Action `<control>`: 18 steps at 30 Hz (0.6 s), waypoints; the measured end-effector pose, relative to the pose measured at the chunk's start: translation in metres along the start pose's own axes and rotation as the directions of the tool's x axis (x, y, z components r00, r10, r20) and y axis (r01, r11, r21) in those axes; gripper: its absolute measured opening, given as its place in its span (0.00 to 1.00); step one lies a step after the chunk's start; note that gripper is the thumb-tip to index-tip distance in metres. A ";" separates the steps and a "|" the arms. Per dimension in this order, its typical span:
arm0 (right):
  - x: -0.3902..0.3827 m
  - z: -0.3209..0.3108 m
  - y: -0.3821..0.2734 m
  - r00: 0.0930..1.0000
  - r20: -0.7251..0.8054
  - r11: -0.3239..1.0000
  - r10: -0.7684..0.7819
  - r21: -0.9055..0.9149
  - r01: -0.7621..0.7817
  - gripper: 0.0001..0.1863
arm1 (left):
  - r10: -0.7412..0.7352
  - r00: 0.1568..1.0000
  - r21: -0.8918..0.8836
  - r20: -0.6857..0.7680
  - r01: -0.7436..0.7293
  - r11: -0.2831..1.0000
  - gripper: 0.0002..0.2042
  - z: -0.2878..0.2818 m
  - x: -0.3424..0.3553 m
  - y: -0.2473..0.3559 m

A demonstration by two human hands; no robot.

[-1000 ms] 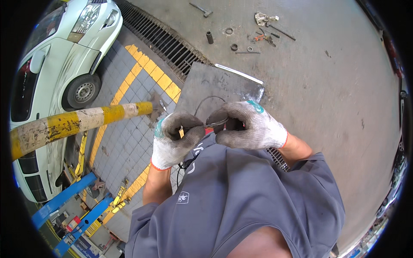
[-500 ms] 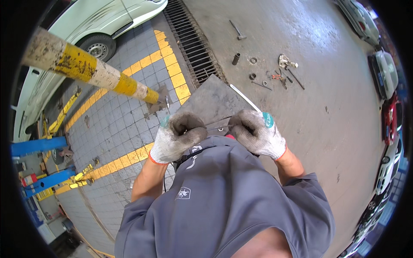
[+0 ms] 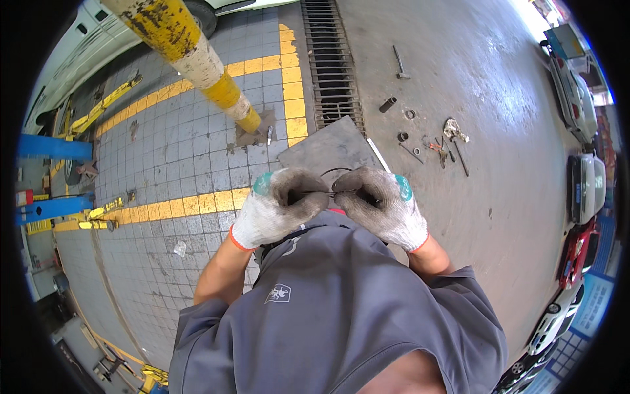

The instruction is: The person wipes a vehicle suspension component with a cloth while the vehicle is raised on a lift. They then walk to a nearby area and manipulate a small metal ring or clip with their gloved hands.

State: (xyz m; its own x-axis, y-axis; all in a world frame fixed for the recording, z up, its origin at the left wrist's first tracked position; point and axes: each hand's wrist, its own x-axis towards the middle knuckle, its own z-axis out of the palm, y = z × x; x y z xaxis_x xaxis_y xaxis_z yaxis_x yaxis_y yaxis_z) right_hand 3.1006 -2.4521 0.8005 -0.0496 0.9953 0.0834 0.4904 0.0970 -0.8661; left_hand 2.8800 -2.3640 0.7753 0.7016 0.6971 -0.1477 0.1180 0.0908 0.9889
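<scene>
My left hand (image 3: 283,205) and my right hand (image 3: 374,204), in soiled white-and-grey work gloves, meet in front of my waist. Both are closed, fingertips pinched on a thin dark wire (image 3: 331,194); its details are largely hidden by the fingers. A looped dark cord (image 3: 337,170) shows just beyond them. Below that lies a dark grey plate (image 3: 325,146) on the floor, with a white strip (image 3: 377,153) at its right side. Something red peeks out behind my gloves.
A yellow-and-white striped post (image 3: 223,88) rises at upper left, with blue lift parts (image 3: 52,146) and a white vehicle (image 3: 62,65) beyond. A drain grate (image 3: 325,59) runs ahead. Several scattered tools (image 3: 446,148) lie on the floor at right; parked cars (image 3: 581,187) line the far right.
The view has turned leftward, shifting the post, grate and tools within it. My two hands still pinch the wire, and their fingertips are closer together than half a second ago.
</scene>
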 end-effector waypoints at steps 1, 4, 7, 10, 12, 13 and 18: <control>0.002 0.002 0.001 1.000 0.016 1.000 0.017 -0.005 -0.016 0.12 | -0.023 1.000 0.038 -0.013 0.023 0.999 0.08 0.002 -0.002 0.004; 0.005 0.008 0.003 0.999 0.015 0.999 -0.045 -0.024 0.046 0.11 | -0.032 0.999 0.285 -0.036 0.041 0.958 0.08 0.006 -0.007 0.027; 0.001 0.000 -0.007 0.996 0.037 0.997 0.081 0.003 -0.081 0.11 | 0.163 0.985 0.296 -0.065 -0.137 0.945 0.07 0.011 -0.008 0.013; -0.002 -0.010 -0.010 0.964 0.088 0.965 0.250 0.052 -0.255 0.10 | 0.055 0.996 0.178 -0.076 -0.040 0.983 0.04 0.021 -0.007 0.019; -0.008 -0.015 0.002 0.982 -0.003 0.982 0.191 0.003 -0.191 0.09 | 0.234 0.967 0.184 -0.098 -0.214 0.960 0.04 0.019 -0.005 0.006; -0.012 -0.018 0.010 0.985 -0.052 0.986 0.163 -0.024 -0.164 0.09 | 0.320 0.942 0.185 -0.103 -0.298 0.936 0.04 0.020 -0.004 0.002; -0.025 -0.045 0.014 0.859 -0.079 0.794 0.505 0.433 -0.427 0.08 | 0.078 0.989 0.060 -0.128 -0.071 0.996 0.06 0.025 -0.006 0.009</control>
State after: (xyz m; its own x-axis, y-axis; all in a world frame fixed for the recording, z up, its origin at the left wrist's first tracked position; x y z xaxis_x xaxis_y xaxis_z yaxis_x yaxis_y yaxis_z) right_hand 3.1473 -2.4751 0.8088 0.2737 0.9046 -0.3269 0.0336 -0.3486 -0.9367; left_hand 2.8942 -2.3849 0.7851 0.6130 0.7873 -0.0662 0.1095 -0.0016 0.9940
